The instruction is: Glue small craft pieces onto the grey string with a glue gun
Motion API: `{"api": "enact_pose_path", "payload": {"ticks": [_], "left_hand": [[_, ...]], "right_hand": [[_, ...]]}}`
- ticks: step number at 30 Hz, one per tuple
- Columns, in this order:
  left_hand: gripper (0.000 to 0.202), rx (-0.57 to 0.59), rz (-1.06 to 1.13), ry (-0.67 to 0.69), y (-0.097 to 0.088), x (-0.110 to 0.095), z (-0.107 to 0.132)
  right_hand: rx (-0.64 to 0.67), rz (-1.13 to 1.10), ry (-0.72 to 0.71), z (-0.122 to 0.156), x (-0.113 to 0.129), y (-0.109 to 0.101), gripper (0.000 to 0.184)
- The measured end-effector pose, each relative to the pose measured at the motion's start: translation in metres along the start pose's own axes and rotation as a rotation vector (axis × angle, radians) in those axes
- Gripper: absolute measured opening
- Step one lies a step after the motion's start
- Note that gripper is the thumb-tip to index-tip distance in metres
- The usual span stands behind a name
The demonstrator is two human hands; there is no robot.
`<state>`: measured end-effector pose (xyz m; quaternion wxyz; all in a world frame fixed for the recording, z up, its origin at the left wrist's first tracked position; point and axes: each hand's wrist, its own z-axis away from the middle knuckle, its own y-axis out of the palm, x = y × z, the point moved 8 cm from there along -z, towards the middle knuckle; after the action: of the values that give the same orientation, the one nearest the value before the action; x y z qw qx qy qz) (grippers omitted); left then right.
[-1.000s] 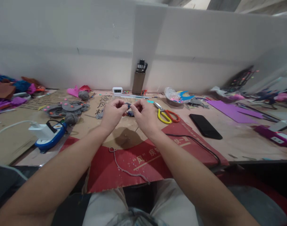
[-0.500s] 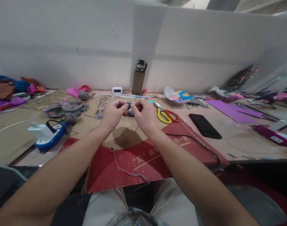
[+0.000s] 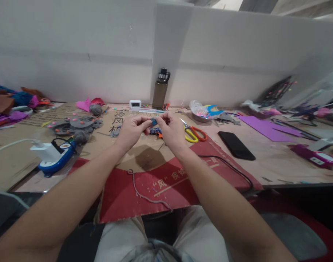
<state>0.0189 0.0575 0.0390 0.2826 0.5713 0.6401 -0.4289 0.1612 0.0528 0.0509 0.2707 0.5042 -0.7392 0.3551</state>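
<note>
My left hand (image 3: 133,130) and my right hand (image 3: 171,130) are raised together above the cardboard sheet (image 3: 133,156), fingers pinched. Between their fingertips they hold a small blue piece (image 3: 154,122). Just below the hands, on the cardboard, lie a few small blue and orange scraps (image 3: 156,132). A grey strand of yarn (image 3: 140,189) trails over the red part of the cardboard toward me.
Yellow and orange scissors (image 3: 193,133) lie right of my hands, a black phone (image 3: 236,145) further right. A brown bottle (image 3: 160,89) and a small white clock (image 3: 135,105) stand at the wall. A blue device with a white charger (image 3: 53,156) and grey felt pieces (image 3: 77,127) are left.
Both hands shifted slightly and the small blue piece now shows more clearly between the fingertips. The view dropped a little.
</note>
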Motion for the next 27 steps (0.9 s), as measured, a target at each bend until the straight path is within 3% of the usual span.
{"api": "enact_pose_path", "payload": {"ticks": [6,12,20,27], "left_hand": [[0.02,0.059,0.236,-0.057,0.006,0.014,-0.003],[0.022,0.129,0.439,-0.116,0.011,0.006,0.001],[0.022,0.078,-0.023,-0.079,0.005,0.001,0.001],[0.017,-0.016,-0.187,-0.029,0.0,-0.009,0.003]], "right_hand": [[0.001,0.022,0.007,0.0,0.0,0.0,0.014],[-0.003,0.066,-0.028,0.001,0.003,0.0,0.014],[0.037,0.091,-0.038,0.002,0.005,0.002,0.013],[0.072,0.01,-0.009,0.002,0.001,0.006,0.013]]}}
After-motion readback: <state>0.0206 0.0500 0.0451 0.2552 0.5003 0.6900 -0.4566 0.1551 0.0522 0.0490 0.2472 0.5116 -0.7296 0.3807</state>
